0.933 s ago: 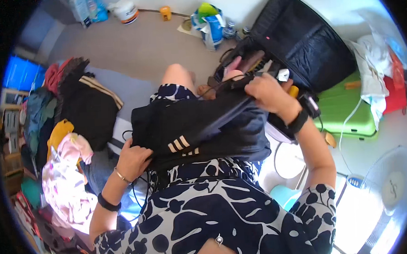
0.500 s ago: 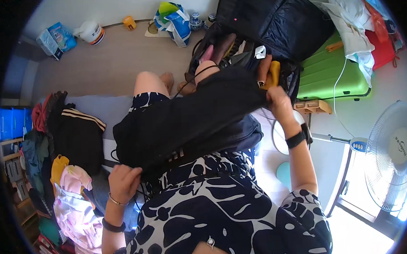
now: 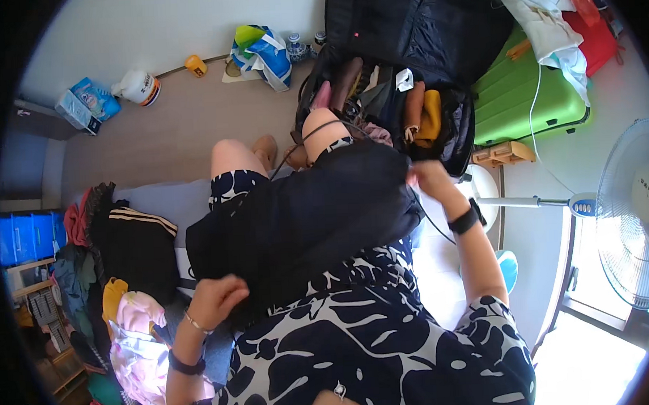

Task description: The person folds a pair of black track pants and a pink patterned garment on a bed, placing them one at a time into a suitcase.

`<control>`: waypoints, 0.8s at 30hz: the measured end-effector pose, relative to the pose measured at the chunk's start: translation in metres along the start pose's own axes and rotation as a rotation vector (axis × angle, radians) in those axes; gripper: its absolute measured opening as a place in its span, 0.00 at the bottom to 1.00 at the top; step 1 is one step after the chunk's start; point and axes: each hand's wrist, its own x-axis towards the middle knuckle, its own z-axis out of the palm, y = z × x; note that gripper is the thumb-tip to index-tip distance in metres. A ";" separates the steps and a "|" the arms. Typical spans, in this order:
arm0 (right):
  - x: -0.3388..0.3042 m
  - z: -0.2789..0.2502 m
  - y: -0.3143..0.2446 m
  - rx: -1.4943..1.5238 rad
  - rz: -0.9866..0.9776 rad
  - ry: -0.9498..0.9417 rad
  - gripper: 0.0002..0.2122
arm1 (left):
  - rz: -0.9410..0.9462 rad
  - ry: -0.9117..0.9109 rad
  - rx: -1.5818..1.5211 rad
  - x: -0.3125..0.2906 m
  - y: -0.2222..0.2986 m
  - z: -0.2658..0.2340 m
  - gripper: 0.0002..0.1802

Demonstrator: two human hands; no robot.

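Observation:
A black garment (image 3: 303, 211) lies spread across my lap and thighs, its surface loosely wrinkled. My left hand (image 3: 216, 301) is closed at its lower left edge, fingers curled over the cloth; the fingertips are partly hidden. At the garment's upper right edge, my right hand (image 3: 434, 182) pinches the fabric between thumb and fingers. A thin dark cord (image 3: 300, 140) loops over my knee, and another stretch of cord runs down below my right hand. What kind of garment it is cannot be made out.
An open black suitcase (image 3: 473, 116) with rolled clothes lies ahead on the right, beside a green suitcase (image 3: 544, 95). Clothes are heaped at the left, including black clothing with pale stripes (image 3: 142, 247). A standing fan (image 3: 633, 211) is at right; a blue-white bag (image 3: 264, 57) stands by the wall.
The black garment has dropped flatter onto my lap, and its pale print no longer shows. My right hand has come slightly lower and my left hand slightly inward. The view has turned a little.

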 end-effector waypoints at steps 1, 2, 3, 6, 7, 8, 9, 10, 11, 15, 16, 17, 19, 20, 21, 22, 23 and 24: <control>0.012 -0.004 0.001 0.093 0.039 0.208 0.05 | -0.043 0.086 -0.130 0.008 0.003 0.001 0.09; 0.027 -0.007 -0.001 0.299 0.093 0.318 0.04 | -0.071 0.194 -0.269 0.014 0.006 0.000 0.09; 0.044 -0.009 -0.005 0.373 0.064 0.342 0.06 | -0.023 0.199 -0.240 0.025 0.009 0.001 0.16; 0.086 -0.010 -0.016 0.417 -0.083 0.187 0.08 | 0.025 -0.010 -0.028 0.042 0.019 0.001 0.17; 0.098 -0.005 -0.016 0.409 -0.029 0.169 0.08 | 0.152 -0.031 0.018 0.048 0.021 0.003 0.18; 0.109 0.003 -0.015 0.499 -0.029 -0.017 0.10 | 0.145 -0.027 0.021 0.052 0.022 0.003 0.18; 0.120 0.012 -0.011 0.605 -0.060 -0.198 0.13 | 0.180 -0.024 0.001 0.055 0.022 0.004 0.18; 0.127 0.024 -0.004 0.590 -0.027 -0.209 0.13 | 0.201 -0.022 -0.014 0.057 0.021 0.004 0.18; 0.133 0.037 0.003 0.348 -0.059 -0.303 0.14 | 0.212 -0.027 -0.024 0.057 0.020 0.005 0.18; 0.151 0.073 0.033 -0.022 -0.004 -0.447 0.21 | 0.138 -0.066 -0.012 0.056 0.017 0.006 0.17; 0.154 0.075 0.038 -0.112 0.184 -0.434 0.23 | 0.137 -0.052 -0.003 0.055 0.016 0.006 0.17; 0.157 0.072 0.044 -0.130 0.055 -0.548 0.24 | 0.130 -0.070 0.003 0.056 0.016 0.007 0.17; 0.165 0.061 0.051 0.068 0.059 -0.596 0.26 | 0.174 -0.001 -0.031 0.057 0.017 0.008 0.16; 0.166 0.056 0.053 0.235 0.095 -0.638 0.25 | 0.179 -0.014 -0.035 0.058 0.017 0.009 0.16; 0.168 0.052 0.051 0.333 0.077 -0.561 0.20 | 0.160 -0.019 -0.031 0.060 0.017 0.010 0.15; 0.165 0.050 0.049 0.327 0.095 -0.595 0.20 | 0.123 -0.029 -0.015 0.061 0.016 0.011 0.15; 0.164 0.049 0.045 0.413 0.158 -0.576 0.17 | 0.149 -0.027 -0.024 0.063 0.015 0.011 0.15; 0.160 0.049 0.040 0.499 0.221 -0.555 0.15 | 0.149 -0.029 -0.040 0.064 0.015 0.011 0.15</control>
